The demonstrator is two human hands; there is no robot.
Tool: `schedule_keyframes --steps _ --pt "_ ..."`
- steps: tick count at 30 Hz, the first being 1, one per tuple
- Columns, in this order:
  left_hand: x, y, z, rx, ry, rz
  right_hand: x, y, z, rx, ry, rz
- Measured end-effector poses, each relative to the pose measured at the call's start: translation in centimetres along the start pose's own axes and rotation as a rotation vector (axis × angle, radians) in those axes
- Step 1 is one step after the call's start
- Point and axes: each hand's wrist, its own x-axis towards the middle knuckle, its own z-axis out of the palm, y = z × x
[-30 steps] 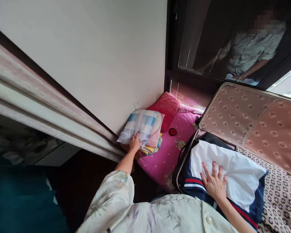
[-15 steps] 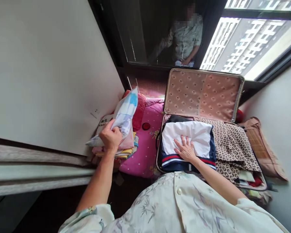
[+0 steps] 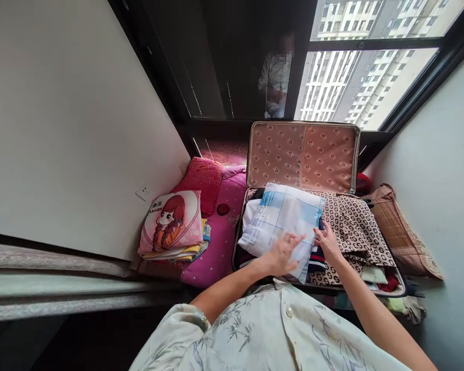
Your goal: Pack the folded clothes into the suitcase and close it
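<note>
A blue-and-white checked pillow (image 3: 282, 216) lies on the clothes in the left half of an open suitcase (image 3: 394, 291). My left hand (image 3: 284, 254) is over the pillow's near part, slightly blurred, fingers spread; I cannot tell whether it presses on the cloth. My right hand (image 3: 327, 241) is at the pillow's right edge, fingers apart. Under the pillow, part of a white and navy garment with red stripes (image 3: 317, 257) shows. Beside it, a beige patterned garment (image 3: 358, 221) fills the suitcase's right half.
A pillow with a cartoon girl (image 3: 172, 221) tops a folded stack on the left, before a red cushion (image 3: 201, 178). A small dark round object (image 3: 223, 209) sits on the pink dotted cloth (image 3: 216, 257). A brown woven mat (image 3: 404, 232) leans by the right wall. Behind is the window (image 3: 332, 77).
The checked pillow has gone from my left hand above the stack onto the clothes in the suitcase. My right hand has shifted from the white garment to the pillow's right edge.
</note>
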Motion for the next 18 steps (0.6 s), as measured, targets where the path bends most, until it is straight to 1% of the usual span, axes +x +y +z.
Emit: schedule_keyframes --steps 1,2,3,4,5,6,7,9,10,12,14,15,17,18 --pt "-0.2 -0.9 -1.1 0.075 0.088 -0.067 -0.2 -0.1 0.3 0.037 -0.025 0.038" --pt "-0.4 -1.9 -2.2 0.155 0.167 -0.176 -0.3 -0.3 0.7 0.053 -0.042 0.043" --pt "-0.7 -2.9 -3.1 0.222 0.225 -0.3 -0.1 -0.6 1.1 0.04 -0.046 0.007" --pt "-1.1 -3.9 -3.7 0.256 0.247 -0.413 0.3 -1.0 1.6 -0.005 -0.042 -0.065" --pt "-1.6 -4.8 -3.9 0.255 0.24 -0.495 0.8 -1.3 1.9 -0.069 -0.039 -0.147" --pt "-2.1 -5.5 -3.8 0.226 0.209 -0.536 1.3 -1.8 2.1 -0.147 -0.035 -0.221" --pt "-2.8 -6.0 -3.3 0.183 0.167 -0.541 1.9 -2.3 2.2 -0.241 -0.025 -0.276" --pt "-4.0 -6.0 -1.6 0.127 0.113 -0.512 2.5 -3.4 2.3 -0.47 0.023 -0.335" --pt "-4.4 -5.7 -0.7 0.133 0.121 -0.514 2.6 -4.1 2.5 -0.593 0.056 -0.364" --pt "-4.7 -4.6 0.6 0.19 0.188 -0.558 2.3 -5.5 3.3 -0.812 0.094 -0.472" --pt "-4.5 -3.7 1.2 0.235 0.246 -0.585 1.6 -6.8 4.9 -0.943 0.055 -0.636" --pt "-4.3 -3.5 1.4 0.235 0.241 -0.571 1.2 -7.2 5.9 -0.976 0.016 -0.715" --pt "-4.3 -3.9 1.5 0.216 0.18 -0.484 0.9 -7.4 8.2 -1.013 -0.074 -0.821" --pt "-4.4 -4.3 1.6 0.211 0.141 -0.422 0.9 -7.1 9.3 -1.031 -0.122 -0.846"
